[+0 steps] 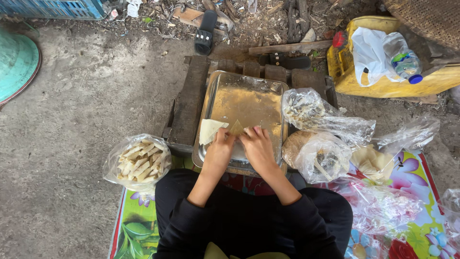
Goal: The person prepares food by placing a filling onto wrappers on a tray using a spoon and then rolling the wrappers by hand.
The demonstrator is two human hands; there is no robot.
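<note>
Nearest us, our 2 hands meet over the near edge of the dented rectangular metal tray (268,103). Our left hand (219,151) and right hand (258,147) both pinch, fingers curled, a small tan triangular folded wrapper (236,127), which sits just beyond the fingertips at 12 o'clock, its point aimed away from us. A pale flat pastry sheet (211,130) lies touching the left hand at 11 o'clock, so that hand is nearer it. At 9 o'clock sits a clear plastic bag of pale rolled sticks (142,160); at 2 o'clock, a clear bag of dark filling (304,108).
</note>
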